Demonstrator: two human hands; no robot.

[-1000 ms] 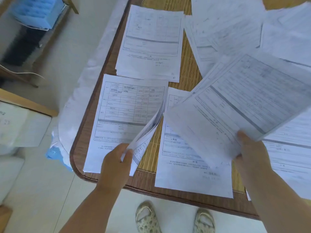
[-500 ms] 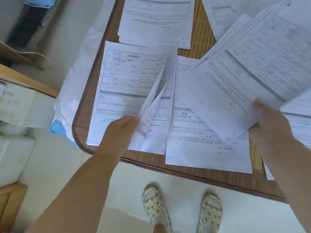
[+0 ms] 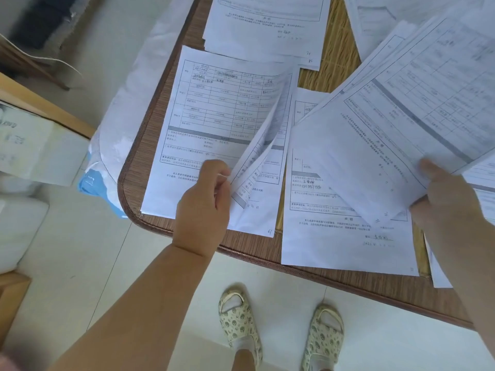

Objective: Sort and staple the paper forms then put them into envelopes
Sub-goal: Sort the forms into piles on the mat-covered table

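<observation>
Head view, paper forms on wooden bench [image 3: 249,253]. Left hand [image 3: 205,207]: fingers pinch lifted lower edges of sheets in the near-left pile [image 3: 214,124], turning them up. Right hand [image 3: 444,202]: thumb and fingers grip a fanned sheaf of forms [image 3: 417,108] above the middle pile [image 3: 342,242]. Further piles lie beyond.

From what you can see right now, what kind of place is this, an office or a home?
Probably a home or a small informal office. Printed forms are spread over a wooden table with a woven mat, the floor is tiled, and the person wears soft slippers.
</observation>
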